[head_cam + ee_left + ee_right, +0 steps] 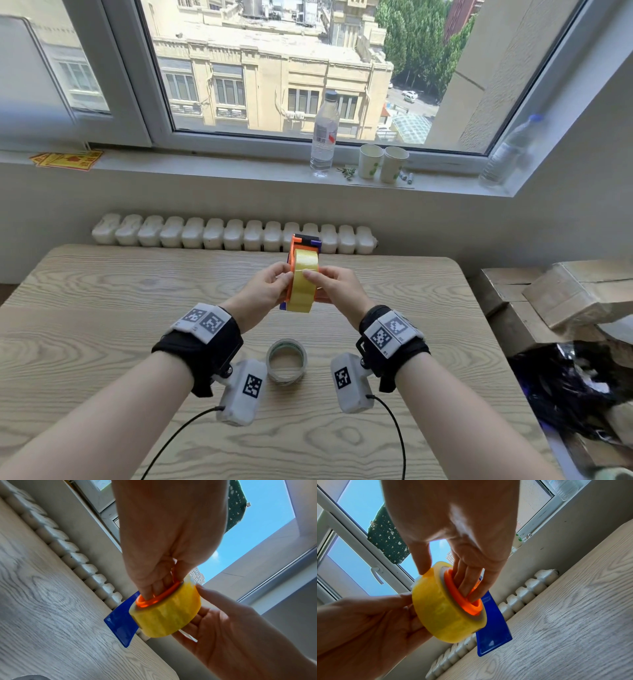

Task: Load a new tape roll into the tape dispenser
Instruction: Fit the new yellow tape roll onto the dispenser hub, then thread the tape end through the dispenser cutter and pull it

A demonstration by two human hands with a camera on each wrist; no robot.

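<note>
Fingers, left [149, 588]: curled into the orange hub from the left side, thumb on the roll's outer face; gripping roll and dispenser together.
Fingers, right [467, 582]: tucked into the orange hub from the right side, thumb [422, 561] resting on the yellow band; likewise holding on.
Left hand [265, 289]: clasped against the left flank of the roll, raised above the table.
Right hand [337, 286]: clasped against the right flank, level with the left; neither hand nearer than the other.
Tape roll [303, 284]: yellow, seated on the hub of the dispenser, held in the air between both hands.
Dispenser [301, 245]: orange body with a blue plate [122, 620] hanging toward the table; cutter end pointing away, toward the radiator.
Key relation: roll's axis running left to right, straight from one palm to the other; band facing up and toward the body, loose end probably on the top face near both thumbs, not clearly made out.
Likely next: peeling the end free and drawing it forward to the cutter.
Near: spent clear core [286, 359] lying flat on the table [102, 342] between the wrists, well below the hands.
Far: radiator [233, 233] behind the table; windowsill with bottles and cups.
Count: one yellow roll, one dispenser, one empty core, two bottles, two paper cups.
</note>
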